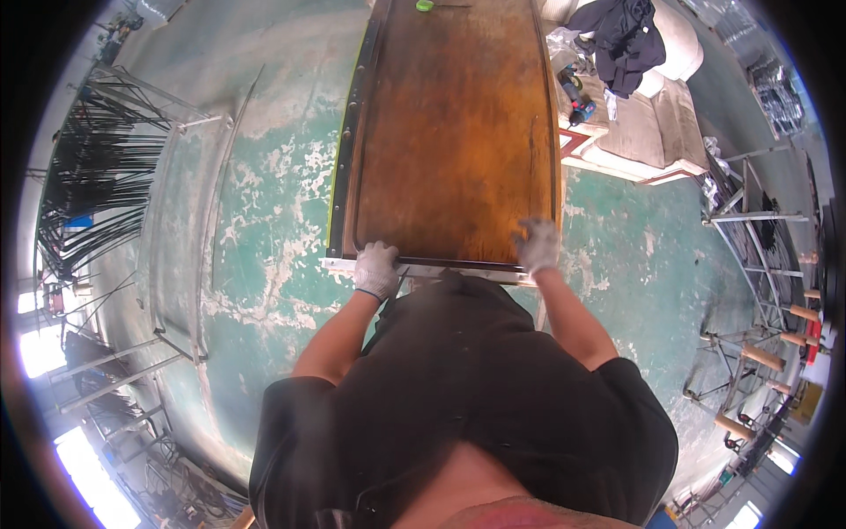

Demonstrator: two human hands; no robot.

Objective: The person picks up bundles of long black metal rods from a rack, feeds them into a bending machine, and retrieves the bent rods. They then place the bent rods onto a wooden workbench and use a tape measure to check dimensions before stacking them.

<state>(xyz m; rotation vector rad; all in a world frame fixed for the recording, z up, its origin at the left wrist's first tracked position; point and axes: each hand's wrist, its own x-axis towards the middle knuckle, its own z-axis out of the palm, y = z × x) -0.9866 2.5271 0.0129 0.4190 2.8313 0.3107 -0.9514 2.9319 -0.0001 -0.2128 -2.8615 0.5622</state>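
A long brown wooden tabletop (449, 141) stretches away in front of me, its surface stained and worn. Around its border runs a thin dark frame (458, 261), with one bar lying along the near edge. My left hand (376, 267), in a pale knitted glove, is closed over the frame's near left corner. At the near right corner is my right hand (538, 246), gloved the same way, its fingers spread and slightly blurred above the tabletop's edge. A dark strip with bolts (345, 145) and a yellow-green outer edge lines the tabletop's left side.
A small green object (425, 5) lies at the tabletop's far end. On the right, a beige sofa (630, 132) holds a dark garment (621, 44) and a power drill (579, 108). Racked dark rods (101, 167) stand left; metal frames (758, 220) stand right, above worn green flooring (273, 212).
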